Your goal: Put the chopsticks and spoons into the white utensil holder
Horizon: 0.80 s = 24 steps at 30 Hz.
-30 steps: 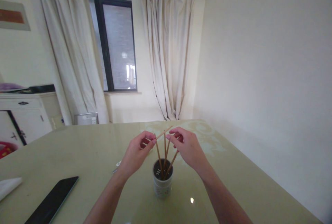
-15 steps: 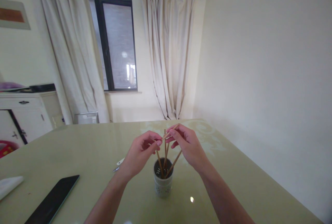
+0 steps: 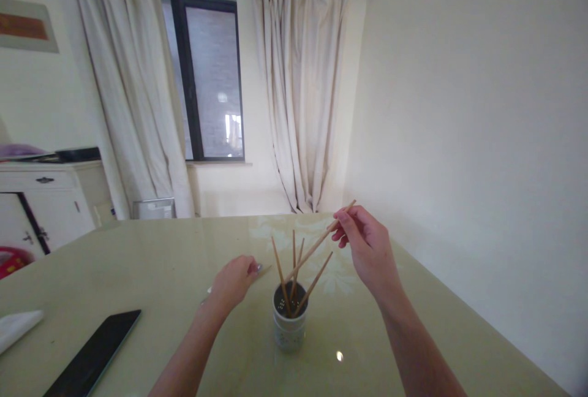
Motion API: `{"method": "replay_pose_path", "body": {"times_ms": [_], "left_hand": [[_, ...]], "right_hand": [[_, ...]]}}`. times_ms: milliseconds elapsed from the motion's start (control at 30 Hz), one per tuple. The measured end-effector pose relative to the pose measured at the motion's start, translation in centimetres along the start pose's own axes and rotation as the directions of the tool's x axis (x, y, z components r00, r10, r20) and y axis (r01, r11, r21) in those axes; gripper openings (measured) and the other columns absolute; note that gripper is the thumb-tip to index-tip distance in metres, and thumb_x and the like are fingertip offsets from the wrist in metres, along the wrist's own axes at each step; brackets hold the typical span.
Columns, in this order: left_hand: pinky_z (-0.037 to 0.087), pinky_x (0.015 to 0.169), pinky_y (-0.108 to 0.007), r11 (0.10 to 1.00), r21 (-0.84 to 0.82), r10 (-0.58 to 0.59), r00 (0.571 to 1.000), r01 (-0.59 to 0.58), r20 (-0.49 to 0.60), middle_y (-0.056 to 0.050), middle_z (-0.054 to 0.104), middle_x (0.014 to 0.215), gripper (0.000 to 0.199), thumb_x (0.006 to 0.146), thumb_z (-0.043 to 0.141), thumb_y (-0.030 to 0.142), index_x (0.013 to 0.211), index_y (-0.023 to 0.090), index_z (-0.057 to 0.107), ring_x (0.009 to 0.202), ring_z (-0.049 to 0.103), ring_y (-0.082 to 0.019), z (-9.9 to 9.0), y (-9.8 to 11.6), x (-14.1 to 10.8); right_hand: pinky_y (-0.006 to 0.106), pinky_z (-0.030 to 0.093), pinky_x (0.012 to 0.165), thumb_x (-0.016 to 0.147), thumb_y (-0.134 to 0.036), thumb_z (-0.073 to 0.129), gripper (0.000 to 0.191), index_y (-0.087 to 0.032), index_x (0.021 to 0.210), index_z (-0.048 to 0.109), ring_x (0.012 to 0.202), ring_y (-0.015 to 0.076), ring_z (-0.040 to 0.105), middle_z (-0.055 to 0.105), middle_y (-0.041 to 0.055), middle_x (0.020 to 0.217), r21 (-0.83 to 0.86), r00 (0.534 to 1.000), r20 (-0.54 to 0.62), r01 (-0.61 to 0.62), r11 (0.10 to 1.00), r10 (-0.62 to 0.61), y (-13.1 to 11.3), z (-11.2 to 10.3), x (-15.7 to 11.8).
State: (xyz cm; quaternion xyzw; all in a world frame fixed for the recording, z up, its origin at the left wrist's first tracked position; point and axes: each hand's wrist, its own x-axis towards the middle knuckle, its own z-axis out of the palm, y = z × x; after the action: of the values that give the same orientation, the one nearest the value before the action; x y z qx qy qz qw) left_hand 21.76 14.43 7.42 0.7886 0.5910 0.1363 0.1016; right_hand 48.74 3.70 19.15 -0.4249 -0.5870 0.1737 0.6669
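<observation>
My right hand pinches the upper end of a wooden chopstick between thumb and fingers. That chopstick slants down to the left, its lower tip at the mouth of a pale patterned chopstick holder. Several other chopsticks lean inside the holder, fanned in different directions. Left of it, my left hand is low over the table with its fingers closed. A small shiny piece and a thin tan tip show beyond its fingertips; what it holds is mostly hidden.
On the glossy greenish table lie a dark flat tablet-like object and a white item at the left. A wall runs along the right side. A white cabinet stands at the far left.
My hands were together above the holder and have moved apart. The left went down and left to the table; the right moved up and right, with the chopstick now slanting to the holder.
</observation>
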Motion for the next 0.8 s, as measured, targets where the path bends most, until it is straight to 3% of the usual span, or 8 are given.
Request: {"method": "replay_pose_path", "body": {"times_ms": [300, 533, 800], "left_hand": [[0.046, 0.084, -0.032, 0.990, 0.125, -0.072, 0.993, 0.061, 0.089, -0.009, 0.075, 0.112, 0.016, 0.088, 0.061, 0.013, 0.098, 0.022, 0.070, 0.108, 0.072, -0.028, 2.5, -1.7, 0.1], [0.048, 0.086, -0.033, 0.986, 0.132, -0.115, 0.988, 0.101, 0.101, -0.009, 0.075, 0.114, 0.018, 0.089, 0.059, 0.014, 0.101, 0.023, 0.068, 0.110, 0.072, -0.028, 3.1, -2.3, 0.4], [0.049, 0.083, -0.034, 0.983, 0.120, -0.155, 0.980, 0.141, 0.125, -0.010, 0.076, 0.112, 0.014, 0.089, 0.061, 0.018, 0.099, 0.022, 0.069, 0.107, 0.073, -0.030, 3.1, -2.2, 0.2]], "right_hand": [[0.025, 0.048, 0.058, 0.099, -0.037, 0.062, 0.024, -0.021, 0.080, 0.067, 0.059, 0.0143, 0.063, 0.070, -0.0002, 0.071, -0.265, 0.970, 0.224, -0.036, 0.964, 0.098, 0.5, 2.1, -0.9], [0.024, 0.048, 0.056, 0.095, -0.032, 0.065, 0.011, -0.023, 0.089, 0.064, 0.052, 0.0141, 0.067, 0.077, -0.0011, 0.074, -0.396, 0.932, 0.297, -0.077, 0.915, 0.207, 1.5, 3.5, -1.6], [0.023, 0.042, 0.052, 0.103, -0.029, 0.056, 0.029, -0.021, 0.075, 0.062, 0.046, 0.0132, 0.068, 0.078, 0.0010, 0.070, -0.536, 0.878, 0.366, -0.073, 0.841, 0.309, 1.6, 4.3, -2.3]]}}
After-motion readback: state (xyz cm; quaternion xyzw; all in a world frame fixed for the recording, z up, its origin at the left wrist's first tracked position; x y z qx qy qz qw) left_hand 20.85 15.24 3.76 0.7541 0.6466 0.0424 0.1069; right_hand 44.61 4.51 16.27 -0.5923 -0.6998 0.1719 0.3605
